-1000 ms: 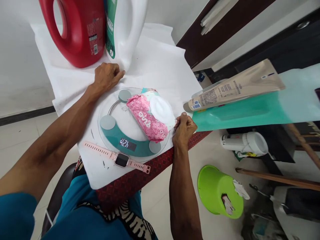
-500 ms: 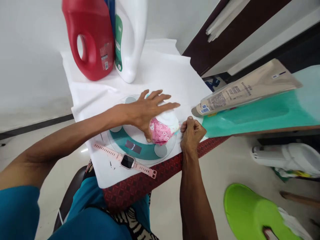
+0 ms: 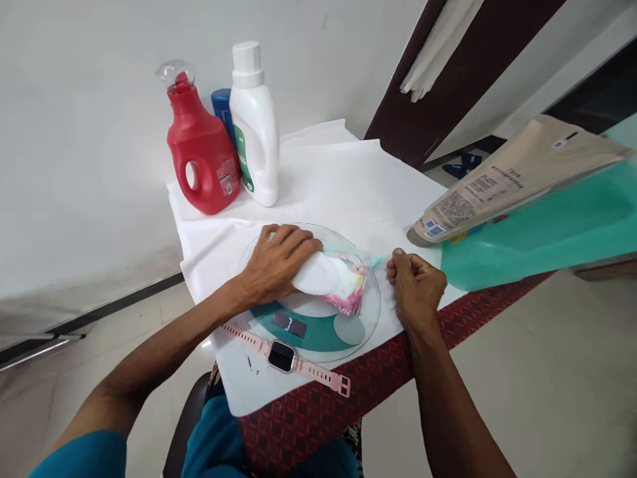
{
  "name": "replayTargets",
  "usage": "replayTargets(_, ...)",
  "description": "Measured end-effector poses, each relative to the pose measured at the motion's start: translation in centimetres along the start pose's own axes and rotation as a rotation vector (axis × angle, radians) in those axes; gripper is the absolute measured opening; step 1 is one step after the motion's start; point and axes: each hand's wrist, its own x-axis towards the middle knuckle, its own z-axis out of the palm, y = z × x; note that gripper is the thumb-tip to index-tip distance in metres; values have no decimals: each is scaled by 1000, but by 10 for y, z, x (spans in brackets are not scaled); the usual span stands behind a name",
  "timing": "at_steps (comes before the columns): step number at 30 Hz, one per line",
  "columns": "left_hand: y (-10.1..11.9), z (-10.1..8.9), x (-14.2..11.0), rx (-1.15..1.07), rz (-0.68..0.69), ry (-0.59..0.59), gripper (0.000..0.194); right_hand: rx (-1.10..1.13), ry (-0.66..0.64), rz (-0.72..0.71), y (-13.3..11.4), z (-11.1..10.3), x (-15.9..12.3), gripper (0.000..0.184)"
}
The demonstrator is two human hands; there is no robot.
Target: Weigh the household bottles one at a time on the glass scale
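Observation:
My left hand (image 3: 281, 262) is wrapped round the left end of a pink and white pack of wet wipes (image 3: 347, 295) with a white lid. The pack is tilted over a round glass bathroom scale (image 3: 283, 338); I cannot tell whether it still touches the glass. The scale has a teal band and a small dark display, too blurred to read. To the right of the pack, apart from it, my right hand (image 3: 418, 285) rests by the table's edge, fingers curled in a fist with nothing visible in them. A pink-strapped smartwatch (image 3: 282, 356) lies in front of the scale.
Behind the scale stand a red detergent jug (image 3: 204, 156), a blue-capped bottle (image 3: 222, 106) and a white bottle (image 3: 259, 133). On the right, a beige tube (image 3: 507, 179) lies over a green surface (image 3: 537, 255). A white cloth (image 3: 328, 172) covers the table.
My left hand has come from beside the bottles onto the wipes pack, gripped its left end and tilted it. My right hand stays curled at the table edge. The view has shifted, showing the whole bottles.

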Motion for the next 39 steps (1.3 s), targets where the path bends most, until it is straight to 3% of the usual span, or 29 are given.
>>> replayTargets(8, -62, -44, -13, 198, -604, 277, 77, -15, -4, -13, -4, 1, 1, 62)
replayTargets(14, -103, -43, -8, 231, -895, 149, 70, -29, -26, 4, -2, 1, 3, 59)
replayTargets(18, -105, -35, 2, 167, -1013, 131, 72, -16, -18, -5, -2, 2, 5, 61)
replayTargets(20, -91, -33, 4, 167, -1013, 155, 80, -8, -19, -14, -4, 2, 5, 64)
replayTargets(23, -64, -27, 1, 219, -877, 267, 88, 10, -24, -20, -8, 3, 4, 66)
replayTargets(25, -51, -18, 0, 145, -713, 301, 72, 8, 22, -31, -11, 3, 1, 63)
replayTargets(28, -47, -4, 6, -117, -546, 164, 44, -57, 171, -110, -15, 2, -9, 56)
replayTargets(32, -58, 7, 22, -389, -632, 10, 45, -115, 501, -277, -24, -11, -17, 40)
replayTargets(35, -65, 11, 27, -569, -700, -29, 55, -127, 739, -333, -32, -29, -6, 53)
replayTargets(39, -68, 11, 23, -702, -763, -27, 60, -94, 744, -293, -45, -53, 26, 61)
